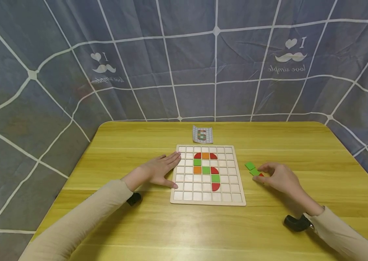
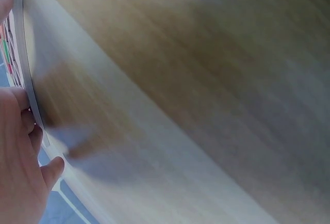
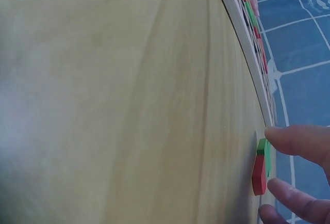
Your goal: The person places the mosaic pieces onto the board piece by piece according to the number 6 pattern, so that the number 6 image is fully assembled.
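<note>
My left hand (image 1: 161, 170) lies with straight, spread fingers at the left edge of a wooden grid board (image 1: 187, 196), its fingertips on the rim. Red, orange and green pieces sit in several of the board's cells. To the right of the board, my right hand (image 1: 282, 177) is over loose pieces on the table. Its thumb and fingertips stand apart around a green square (image 1: 254, 172) and a red piece (image 3: 259, 176), close to both. Whether they touch them is unclear. Another green square (image 1: 250, 165) lies just beyond, next to the first.
A small patterned card (image 1: 203, 134) showing a colored grid figure lies behind the board. Everything is on a wood-grain table (image 1: 131, 232). A dark curtain with white lines (image 1: 190, 65) hangs at the back and sides.
</note>
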`<action>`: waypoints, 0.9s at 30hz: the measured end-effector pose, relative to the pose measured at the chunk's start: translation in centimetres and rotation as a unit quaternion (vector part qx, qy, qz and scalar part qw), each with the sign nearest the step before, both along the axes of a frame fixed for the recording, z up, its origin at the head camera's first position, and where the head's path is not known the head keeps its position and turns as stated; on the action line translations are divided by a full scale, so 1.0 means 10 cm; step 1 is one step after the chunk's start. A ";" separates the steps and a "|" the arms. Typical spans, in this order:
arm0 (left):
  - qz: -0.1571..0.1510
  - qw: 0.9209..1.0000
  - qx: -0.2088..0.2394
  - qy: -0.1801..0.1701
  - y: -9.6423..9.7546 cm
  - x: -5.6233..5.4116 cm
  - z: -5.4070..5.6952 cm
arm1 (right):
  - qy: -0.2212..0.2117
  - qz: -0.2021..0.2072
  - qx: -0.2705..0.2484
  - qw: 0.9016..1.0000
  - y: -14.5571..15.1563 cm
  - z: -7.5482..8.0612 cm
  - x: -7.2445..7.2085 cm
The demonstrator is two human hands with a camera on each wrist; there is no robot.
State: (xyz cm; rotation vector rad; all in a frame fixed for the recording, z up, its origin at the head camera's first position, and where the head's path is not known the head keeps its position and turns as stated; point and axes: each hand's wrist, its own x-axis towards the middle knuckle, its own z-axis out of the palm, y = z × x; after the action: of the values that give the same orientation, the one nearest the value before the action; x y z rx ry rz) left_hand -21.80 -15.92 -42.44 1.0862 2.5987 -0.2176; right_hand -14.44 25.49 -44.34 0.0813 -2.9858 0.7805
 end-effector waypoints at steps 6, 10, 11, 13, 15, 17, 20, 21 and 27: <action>0.002 1.000 -0.001 -0.001 0.00 0.00 0.00 | 0.007 -0.012 0.024 1.000 -0.01 -0.01 0.00; 0.003 1.000 0.000 -0.004 0.00 0.00 0.00 | 0.005 -0.020 0.031 0.999 -0.02 -0.01 -0.01; 0.003 1.000 0.000 -0.004 0.00 0.01 0.00 | 0.004 -0.022 0.032 0.999 -0.02 -0.01 -0.01; 0.003 1.000 0.002 -0.004 0.00 0.01 0.00 | 0.003 -0.026 0.031 0.999 -0.02 -0.01 -0.01; 0.002 1.000 0.004 -0.003 0.00 0.00 0.00 | 0.003 -0.028 0.031 0.999 -0.02 -0.02 -0.01; 0.001 1.000 0.005 -0.002 0.00 0.00 0.00 | 0.003 -0.030 0.030 0.999 -0.03 -0.02 -0.01; 0.001 1.000 0.003 0.000 0.00 0.00 -0.01 | 0.005 -0.028 0.027 0.999 -0.04 -0.01 0.00; 0.001 1.000 0.002 0.000 0.00 0.00 0.00 | 0.005 -0.026 0.025 0.999 -0.05 -0.01 0.00; 0.004 1.000 0.004 -0.004 0.00 0.01 0.00 | 0.005 -0.011 0.015 1.000 -0.08 -0.01 -0.02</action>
State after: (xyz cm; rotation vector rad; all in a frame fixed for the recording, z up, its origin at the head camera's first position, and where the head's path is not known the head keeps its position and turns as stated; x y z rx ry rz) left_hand -21.69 -15.94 -42.42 1.0776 2.5986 -0.2015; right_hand -14.62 24.73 -44.45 0.0527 -2.9850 0.7301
